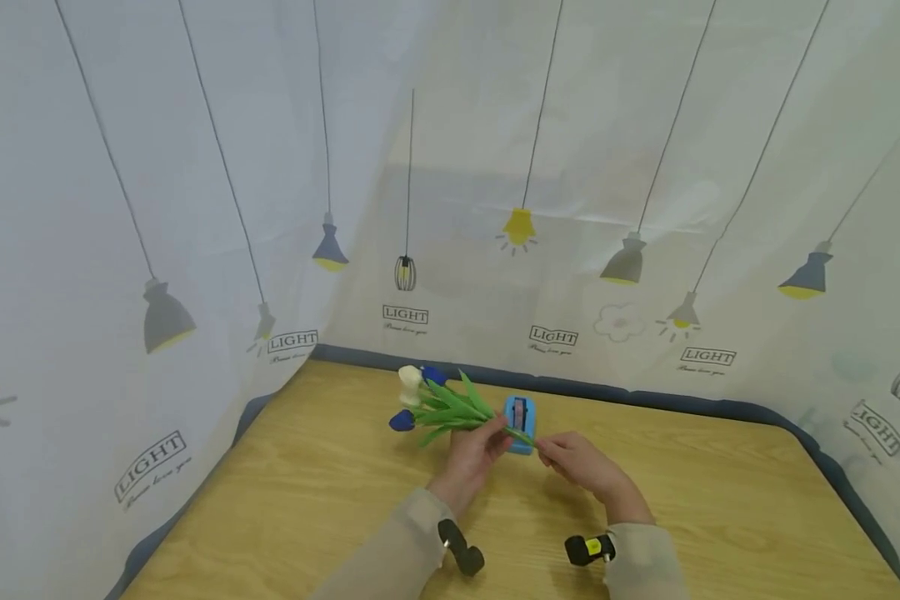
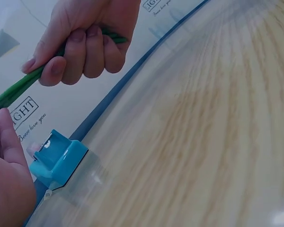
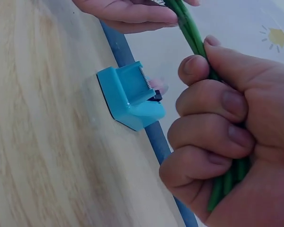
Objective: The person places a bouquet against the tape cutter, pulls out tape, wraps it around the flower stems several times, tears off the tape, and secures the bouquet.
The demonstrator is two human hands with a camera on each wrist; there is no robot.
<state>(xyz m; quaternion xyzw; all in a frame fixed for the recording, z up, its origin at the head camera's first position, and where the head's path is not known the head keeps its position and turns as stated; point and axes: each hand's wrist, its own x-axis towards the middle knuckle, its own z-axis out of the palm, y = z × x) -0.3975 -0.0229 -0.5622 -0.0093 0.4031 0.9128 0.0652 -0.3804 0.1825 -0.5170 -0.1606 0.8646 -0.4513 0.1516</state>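
Observation:
A bunch of artificial tulips (image 1: pixel 450 403) with white and blue heads and green leaves points to the left in the head view. My left hand (image 1: pixel 474 458) holds the bunch below the leaves, its thumb over the stems. Curled round the lower stems (image 3: pixel 191 35) is my right hand (image 3: pixel 227 109), with the cut ends showing below its little finger. In the head view the right hand (image 1: pixel 581 467) is at the stem ends. A blue tape dispenser (image 1: pixel 521 417) with a roll of tape stands on the table just behind the stems, which partly cover it.
The wooden table (image 1: pixel 300 483) ends at a dark blue edge along a white curtain (image 1: pixel 465 250) printed with hanging lamps. Black wrist cameras (image 1: pixel 461 548) sit on both sleeves.

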